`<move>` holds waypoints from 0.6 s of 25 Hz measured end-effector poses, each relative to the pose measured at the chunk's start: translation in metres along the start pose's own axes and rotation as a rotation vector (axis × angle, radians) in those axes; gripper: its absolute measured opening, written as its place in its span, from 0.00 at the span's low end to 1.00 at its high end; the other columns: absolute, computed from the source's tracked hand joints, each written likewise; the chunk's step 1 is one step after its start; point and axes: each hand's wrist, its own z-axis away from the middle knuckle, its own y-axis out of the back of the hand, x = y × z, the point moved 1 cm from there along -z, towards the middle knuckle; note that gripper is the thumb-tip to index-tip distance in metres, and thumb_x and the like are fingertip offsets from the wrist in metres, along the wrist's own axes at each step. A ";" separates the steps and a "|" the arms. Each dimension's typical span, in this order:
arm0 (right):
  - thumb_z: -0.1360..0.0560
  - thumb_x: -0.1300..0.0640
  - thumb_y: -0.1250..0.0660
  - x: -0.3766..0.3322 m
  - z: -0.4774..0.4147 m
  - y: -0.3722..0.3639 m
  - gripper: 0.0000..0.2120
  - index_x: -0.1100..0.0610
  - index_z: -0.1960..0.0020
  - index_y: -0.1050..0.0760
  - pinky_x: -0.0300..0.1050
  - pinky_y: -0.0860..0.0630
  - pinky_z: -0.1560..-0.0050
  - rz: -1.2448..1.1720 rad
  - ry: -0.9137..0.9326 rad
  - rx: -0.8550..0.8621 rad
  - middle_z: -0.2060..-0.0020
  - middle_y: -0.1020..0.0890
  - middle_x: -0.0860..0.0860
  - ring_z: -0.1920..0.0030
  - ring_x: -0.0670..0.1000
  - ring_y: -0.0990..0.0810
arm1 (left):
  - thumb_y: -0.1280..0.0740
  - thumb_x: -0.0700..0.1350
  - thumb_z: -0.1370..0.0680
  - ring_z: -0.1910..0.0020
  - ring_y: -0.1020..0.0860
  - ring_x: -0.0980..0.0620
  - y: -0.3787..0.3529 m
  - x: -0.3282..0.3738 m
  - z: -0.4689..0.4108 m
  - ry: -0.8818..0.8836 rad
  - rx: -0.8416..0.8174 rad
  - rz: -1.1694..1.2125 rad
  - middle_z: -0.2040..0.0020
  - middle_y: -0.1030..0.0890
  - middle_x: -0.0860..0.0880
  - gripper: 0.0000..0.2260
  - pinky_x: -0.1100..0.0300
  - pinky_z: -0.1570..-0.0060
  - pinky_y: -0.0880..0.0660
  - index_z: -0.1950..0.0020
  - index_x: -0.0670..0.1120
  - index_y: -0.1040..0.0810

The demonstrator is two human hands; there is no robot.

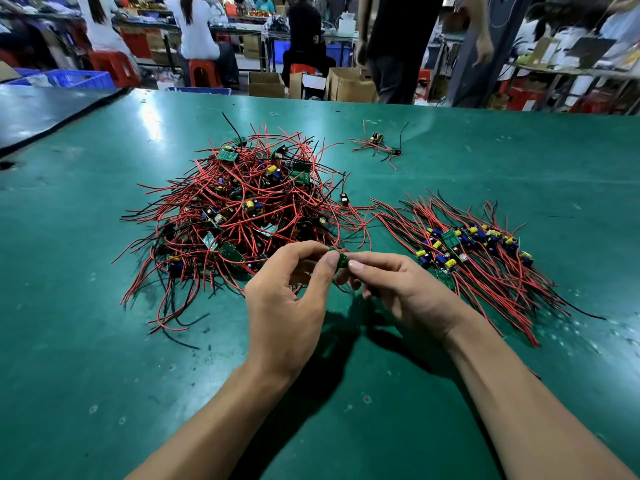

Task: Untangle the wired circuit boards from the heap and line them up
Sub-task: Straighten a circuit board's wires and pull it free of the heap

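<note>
Here, both hands meet just in front of the big tangled heap of red and black wires and small green circuit boards (pixel 242 202), which lies on the glossy green table (pixel 104 341). The left hand (pixel 287 299) pinches one small green circuit board (pixel 341 259) between thumb and curled forefinger. The right hand (pixel 398 289) grips the same board from the other side, fingertips curled round its edge. The board is held off the table, close to the heap's near edge, and a few red leads from the heap run under the fingers; whether they belong to the held board cannot be told.

To the right of the heap, a row of sorted boards with yellow and blue parts (pixel 474 251) lies side by side, their red and black wires fanned out both ways. Beyond the heap and to its right, well apart, sits a small stray cluster of wired boards (pixel 381 143).

Far behind the heap, past the table's edge, stand brown cardboard boxes (pixel 349 84), red plastic stools (pixel 204 72) with seated people, blue plastic crates (pixel 79 77) and a standing person in dark clothes (pixel 398 46).
</note>
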 end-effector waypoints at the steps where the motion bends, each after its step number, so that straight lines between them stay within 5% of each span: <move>1: 0.31 0.53 0.26 0.000 -0.001 0.000 0.10 0.50 0.50 0.13 0.33 0.28 0.62 0.002 0.015 0.011 0.58 0.14 0.47 0.60 0.43 0.22 | 0.29 0.41 0.23 0.58 0.18 0.53 0.001 0.000 0.000 -0.022 0.000 -0.004 0.56 0.17 0.51 0.02 0.55 0.56 0.21 0.51 0.43 0.18; 6: 0.29 0.53 0.28 0.000 -0.003 -0.001 0.11 0.44 0.49 0.14 0.35 0.30 0.65 0.082 0.132 0.090 0.64 0.18 0.46 0.67 0.43 0.26 | 0.25 0.38 0.26 0.56 0.17 0.54 -0.001 -0.004 -0.001 -0.100 -0.047 -0.015 0.49 0.19 0.47 0.10 0.65 0.54 0.22 0.46 0.43 0.16; 11: 0.26 0.49 0.28 -0.006 0.000 0.001 0.14 0.45 0.41 0.16 0.35 0.37 0.70 0.162 0.179 0.067 0.64 0.22 0.46 0.68 0.46 0.33 | 0.28 0.41 0.24 0.63 0.17 0.54 -0.004 -0.005 -0.003 0.267 -0.074 0.196 0.58 0.14 0.50 0.08 0.62 0.61 0.20 0.47 0.51 0.17; 15: 0.27 0.49 0.29 -0.009 0.003 0.004 0.14 0.50 0.43 0.15 0.44 0.44 0.69 0.199 0.154 0.104 0.64 0.27 0.54 0.68 0.49 0.37 | 0.36 0.40 0.19 0.70 0.20 0.48 -0.004 -0.007 -0.005 0.575 -0.242 0.560 0.60 0.16 0.41 0.06 0.58 0.69 0.22 0.47 0.44 0.19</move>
